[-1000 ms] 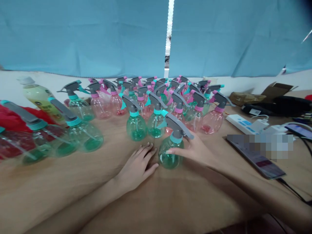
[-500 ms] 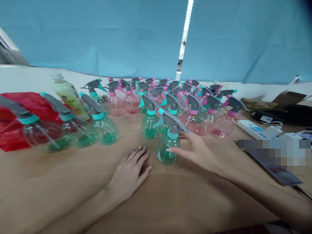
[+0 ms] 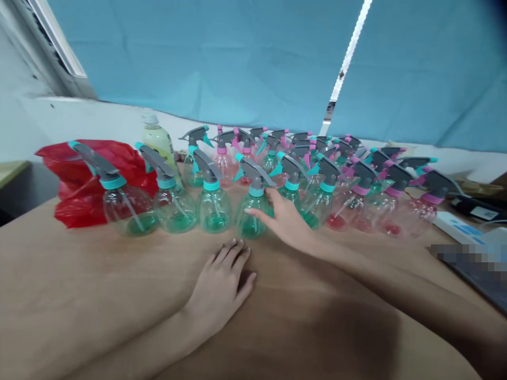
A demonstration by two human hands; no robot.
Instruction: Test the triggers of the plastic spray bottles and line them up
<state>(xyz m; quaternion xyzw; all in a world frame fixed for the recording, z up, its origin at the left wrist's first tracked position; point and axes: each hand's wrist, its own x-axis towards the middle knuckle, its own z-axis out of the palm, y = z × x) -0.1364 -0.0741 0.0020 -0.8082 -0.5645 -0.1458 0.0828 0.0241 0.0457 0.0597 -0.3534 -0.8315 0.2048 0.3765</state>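
Observation:
My right hand [image 3: 283,221] curls around the body of a green spray bottle [image 3: 250,203] with a grey trigger and teal collar, standing at the right end of a front row of like bottles [image 3: 212,198]. My left hand [image 3: 222,282] lies flat on the brown table [image 3: 99,295], fingers stretched out, holding nothing, just in front of that bottle. Behind the row stand several more green and pink spray bottles [image 3: 356,195], crowded together.
A red plastic bag [image 3: 75,184] lies at the left behind the row. A pale drink bottle [image 3: 157,140] stands at the back. A white power strip [image 3: 461,227] and a dark flat device [image 3: 481,277] lie at the right. Blue curtains hang behind.
My right hand has slid the green bottle leftward, up to the end of the front row. My left hand stayed flat on the table. The camera has turned left.

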